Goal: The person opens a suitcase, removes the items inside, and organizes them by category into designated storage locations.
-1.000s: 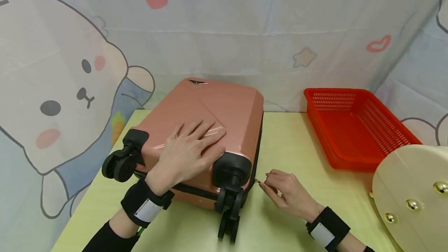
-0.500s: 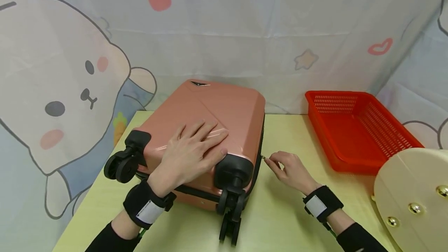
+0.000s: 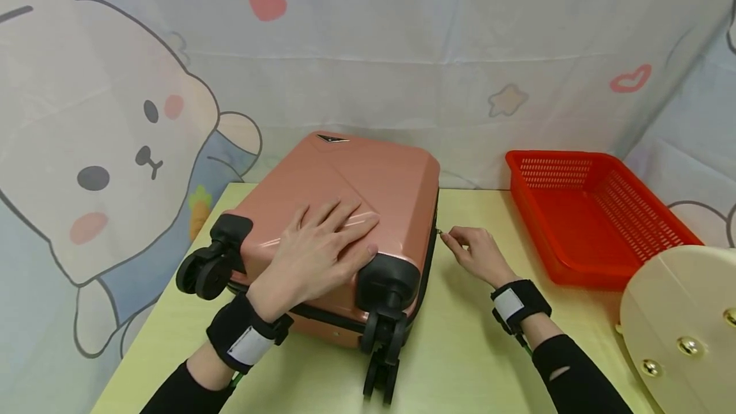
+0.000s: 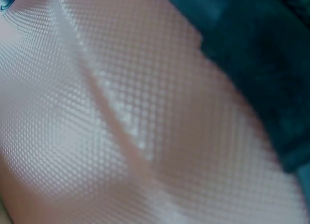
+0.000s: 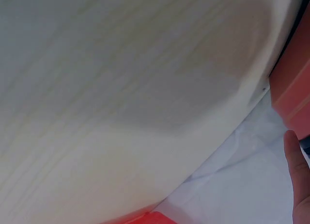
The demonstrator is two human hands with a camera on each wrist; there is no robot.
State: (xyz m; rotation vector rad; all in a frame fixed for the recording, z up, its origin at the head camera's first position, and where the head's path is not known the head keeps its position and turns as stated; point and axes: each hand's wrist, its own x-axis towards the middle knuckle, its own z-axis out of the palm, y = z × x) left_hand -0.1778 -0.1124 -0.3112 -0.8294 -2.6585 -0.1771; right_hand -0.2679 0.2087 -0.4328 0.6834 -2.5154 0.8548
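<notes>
A pink hard-shell suitcase (image 3: 368, 171) lies flat on the table, its black wheels (image 3: 382, 337) toward me. My left hand (image 3: 319, 254) rests on its top shell with fingers spread and straight. At the right side, my right hand (image 3: 477, 251) pinches a small metal zipper pull (image 3: 439, 231) between thumb and fingers, beside the black zipper seam (image 3: 428, 260). In the left wrist view the textured pink shell (image 4: 121, 112) fills most of the picture. One finger (image 5: 296, 171) of the right hand shows at the edge of the right wrist view; the pull is hidden there.
A red plastic basket (image 3: 581, 222) stands at the back right of the pale yellow table (image 3: 460, 350). In front of it is a cream rounded object (image 3: 678, 299) with gold studs, cut off by the frame. A printed curtain (image 3: 374, 69) hangs behind.
My right hand has moved away from me along the suitcase's right side, carrying the zipper pull from near the front wheel corner toward the middle. The left hand stays on the shell.
</notes>
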